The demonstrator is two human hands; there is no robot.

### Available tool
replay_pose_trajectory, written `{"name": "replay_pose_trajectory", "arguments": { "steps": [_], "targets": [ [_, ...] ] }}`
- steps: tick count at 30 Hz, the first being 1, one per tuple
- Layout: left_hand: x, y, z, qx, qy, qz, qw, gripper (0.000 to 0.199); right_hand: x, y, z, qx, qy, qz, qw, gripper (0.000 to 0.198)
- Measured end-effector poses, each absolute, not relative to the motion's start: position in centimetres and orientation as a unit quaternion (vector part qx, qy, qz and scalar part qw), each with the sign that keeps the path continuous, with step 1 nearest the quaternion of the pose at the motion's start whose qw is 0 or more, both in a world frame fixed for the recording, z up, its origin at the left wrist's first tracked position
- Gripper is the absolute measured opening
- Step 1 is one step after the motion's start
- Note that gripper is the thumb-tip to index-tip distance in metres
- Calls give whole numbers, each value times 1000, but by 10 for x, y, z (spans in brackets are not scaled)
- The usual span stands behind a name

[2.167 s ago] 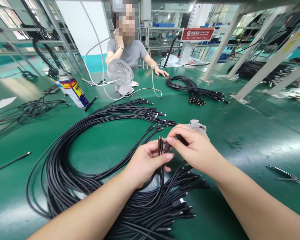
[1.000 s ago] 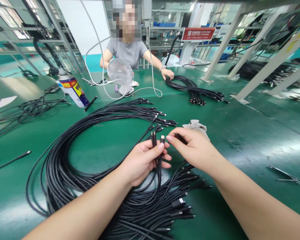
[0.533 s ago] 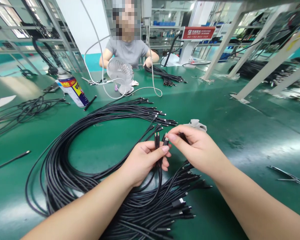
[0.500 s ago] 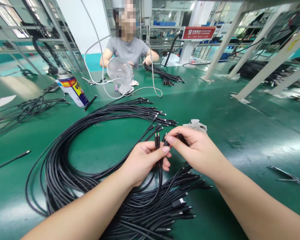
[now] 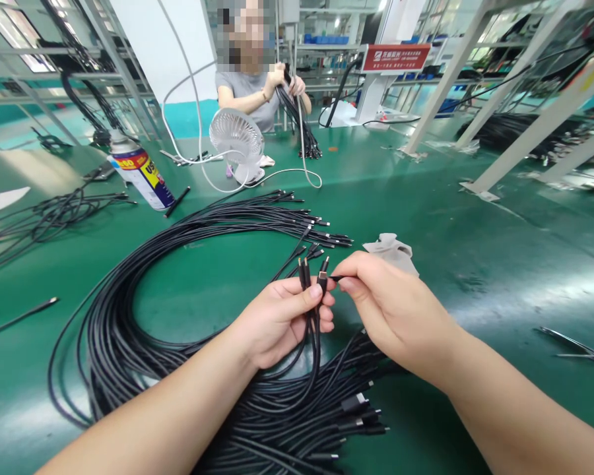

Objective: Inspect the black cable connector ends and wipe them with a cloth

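Left grip: the left hand (image 5: 282, 320), centre of the frame, is closed around a few cable ends (image 5: 311, 274) that stand upright above its fingers.
Right grip: the right hand (image 5: 393, 307), just beside it, pinches one black connector tip (image 5: 337, 279) between thumb and forefinger.
Cables: the big black cable bundle (image 5: 143, 316) loops over the green counter (image 5: 475, 244), from centre to lower left.
Cloth: a grey rag (image 5: 391, 249) lies just behind the right hand.
Upper frame: a spray can (image 5: 141, 173), a small fan (image 5: 237, 142), and a co-worker's hands (image 5: 283, 78) lifting more cables.

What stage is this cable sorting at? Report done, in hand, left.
Done: the left hand grips a few cable ends upright. In hand: the right hand pinches something small and dark beside those connectors. Left: most of the black cable bundle lies looped on the green table, connectors loose.
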State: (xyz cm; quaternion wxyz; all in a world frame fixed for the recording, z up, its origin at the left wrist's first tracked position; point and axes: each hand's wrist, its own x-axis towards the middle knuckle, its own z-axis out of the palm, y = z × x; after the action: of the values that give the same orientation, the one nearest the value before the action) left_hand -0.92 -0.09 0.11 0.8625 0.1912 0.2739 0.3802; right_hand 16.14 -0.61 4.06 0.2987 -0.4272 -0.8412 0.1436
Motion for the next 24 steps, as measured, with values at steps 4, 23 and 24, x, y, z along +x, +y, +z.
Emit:
{"name": "replay_pose_trajectory", "arguments": {
  "steps": [4, 23, 24],
  "targets": [
    [-9, -1, 0, 196, 262, 372, 869, 22, 161, -10, 42, -407, -867, -9, 286, 18],
    [-8, -1, 1, 219, 299, 378, 848, 23, 159, -11, 40, -398, -872, -123, 257, 24],
    [-8, 0, 0, 219, 302, 378, 847, 23, 159, -11, 41, -398, -873, -124, 253, 25]
  ]
}}
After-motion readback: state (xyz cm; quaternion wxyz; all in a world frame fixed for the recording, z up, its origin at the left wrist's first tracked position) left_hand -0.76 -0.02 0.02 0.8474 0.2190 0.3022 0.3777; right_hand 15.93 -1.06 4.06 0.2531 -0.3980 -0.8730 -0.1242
